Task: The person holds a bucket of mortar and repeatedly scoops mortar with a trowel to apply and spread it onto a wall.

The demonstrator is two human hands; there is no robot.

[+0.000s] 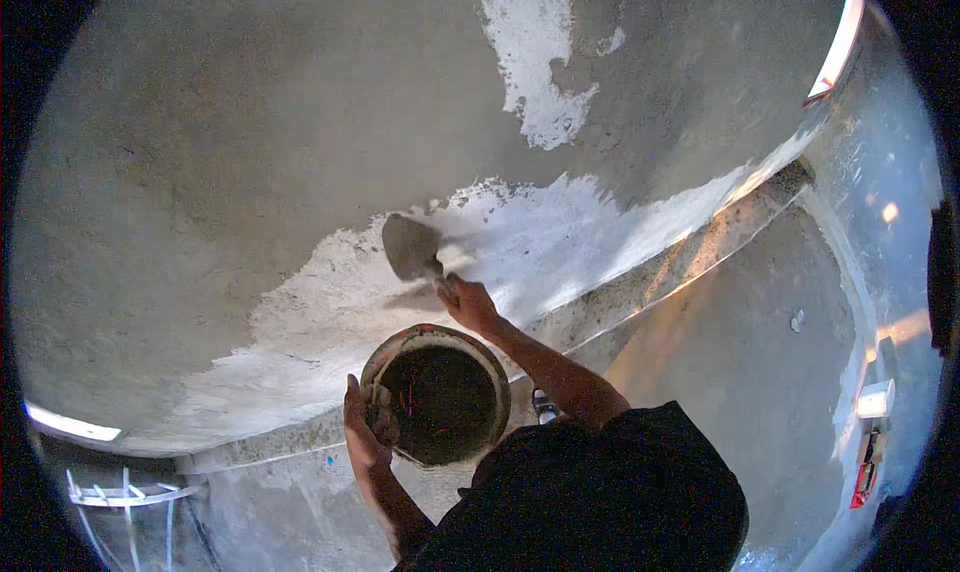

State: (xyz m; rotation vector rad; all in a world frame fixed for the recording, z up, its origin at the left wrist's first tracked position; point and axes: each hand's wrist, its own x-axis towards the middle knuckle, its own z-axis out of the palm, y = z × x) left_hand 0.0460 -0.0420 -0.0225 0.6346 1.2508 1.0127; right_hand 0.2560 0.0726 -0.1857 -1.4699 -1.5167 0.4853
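My right hand [465, 302] grips the handle of a trowel [408, 244], whose grey-coated blade lies against or very near the wall [250, 122], at the upper edge of a pale, ragged patch [560, 232] in the grey plaster. Lower down, my left hand [365, 422] holds a round pan [485, 372] by its side, fingers wrapped at the rim. Dark grey material [435, 402] lies inside the pan; whether it is wet is hard to tell.
A narrow ledge [660, 272] runs along the wall's foot, with the grey floor [740, 372] beside it. White frame-like bars [125, 497] stand at lower left; a red-and-white object [865, 467] lies far right. My shoe [543, 407] shows below the ledge.
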